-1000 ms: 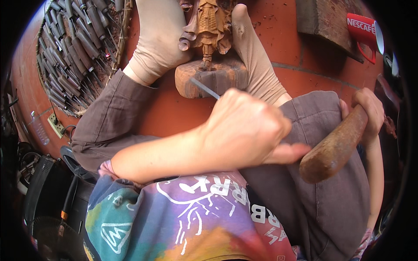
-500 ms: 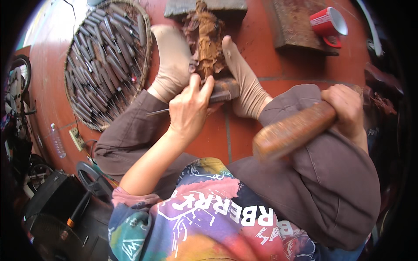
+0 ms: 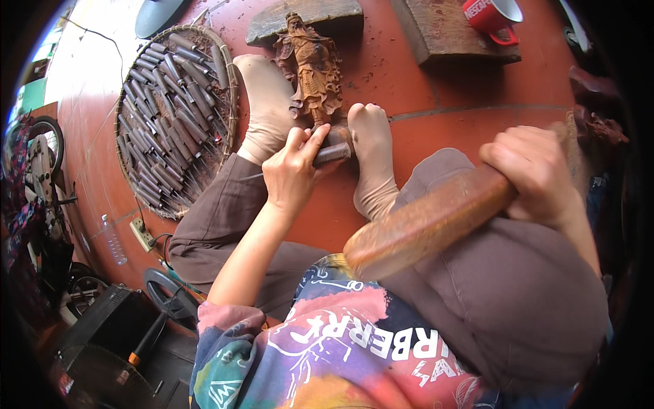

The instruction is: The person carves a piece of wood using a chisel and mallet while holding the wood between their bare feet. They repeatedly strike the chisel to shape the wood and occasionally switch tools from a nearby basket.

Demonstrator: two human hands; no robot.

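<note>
mallet of brown wood (image 3: pixel 429 221) was held by its narrow end in the right grip (image 3: pixel 531 170), its thick end pointed left above the dark trousers (image 3: pixel 518 293). a dark-handled chisel (image 3: pixel 332 154) was clasped in the left grip (image 3: pixel 291 174), its thin blade directed left. the carved wooden figure (image 3: pixel 315 68) was placed at far centre, its head turned away, near the socked feet (image 3: pixel 373 157). a round basket (image 3: pixel 234 88) was filled with tools (image 3: pixel 170 129) at left.
</note>
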